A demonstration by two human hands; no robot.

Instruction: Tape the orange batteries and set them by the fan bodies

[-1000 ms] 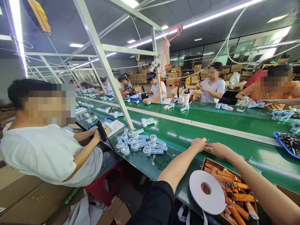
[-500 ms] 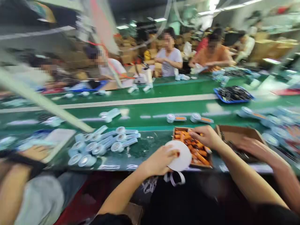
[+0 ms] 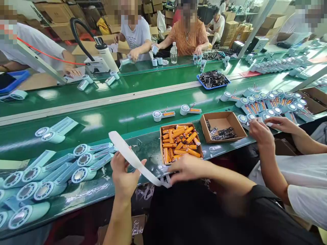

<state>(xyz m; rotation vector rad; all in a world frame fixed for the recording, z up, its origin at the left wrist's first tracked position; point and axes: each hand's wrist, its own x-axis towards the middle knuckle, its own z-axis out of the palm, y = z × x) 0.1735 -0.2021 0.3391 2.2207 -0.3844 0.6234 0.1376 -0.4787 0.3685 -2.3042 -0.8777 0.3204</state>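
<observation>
Tape roll (image 3: 125, 149) is held tilted by the left hand (image 3: 124, 179), seemingly so its loose strip (image 3: 152, 178) hangs free beside the right hand (image 3: 190, 167), whose grip I cannot tell.

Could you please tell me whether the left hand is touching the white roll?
Touching: the head view shows the left hand gripping the white roll, with no gap between them.

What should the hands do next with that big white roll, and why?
Probably the right hand should pinch the white strip and gently draw out a little more. The left hand is holding the white roll tilted nearly edge-on, and the strip dangles at its lower end, close to the right fingers. I can't tell whether they touch it.
</observation>
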